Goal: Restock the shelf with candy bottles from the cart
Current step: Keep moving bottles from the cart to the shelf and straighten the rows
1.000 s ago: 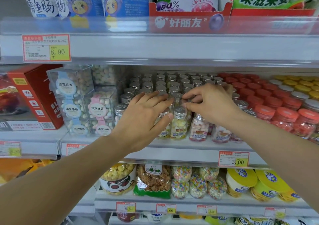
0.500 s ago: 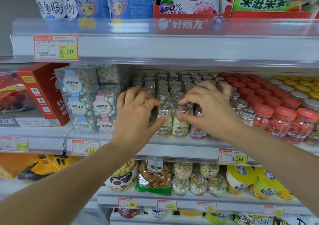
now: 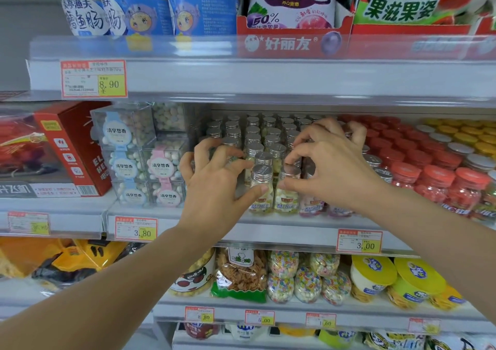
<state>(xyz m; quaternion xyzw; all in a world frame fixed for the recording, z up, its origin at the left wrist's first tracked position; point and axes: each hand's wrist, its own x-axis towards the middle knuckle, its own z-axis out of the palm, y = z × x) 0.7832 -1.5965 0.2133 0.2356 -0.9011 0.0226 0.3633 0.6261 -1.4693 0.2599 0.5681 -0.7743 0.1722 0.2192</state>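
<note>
On the middle shelf [image 3: 268,228], at the far left, a red carton [image 3: 72,145] stands beside stacked clear candy cubes [image 3: 126,145]. A price tag reading 3.80 [image 3: 136,228] sits on the shelf lip below the cubes.

Just right of the cubes the left grip [image 3: 214,188] reaches in over the shelf edge. Its fingers curl above partly hidden silver caps, and its thumb tip touches the side of the front-left candy bottle [image 3: 259,202]. Whether those fingers clasp anything, I cannot tell. That bottle stands upright at the front edge, silver-capped and filled with pale yellow and white sweets.

Just beside it on the right stands a second candy bottle [image 3: 287,200] of the same kind. The right grip [image 3: 332,169] grasps this one, thumb against its body and index finger hooked over its cap. Behind both, rows of silver-capped bottles [image 3: 268,129] run to the back of the shelf. Pink-labelled bottles [image 3: 311,207] stand under the right wrist.

Further right come red-lidded jars [image 3: 434,183], then yellow-lidded jars [image 3: 461,134].
</note>
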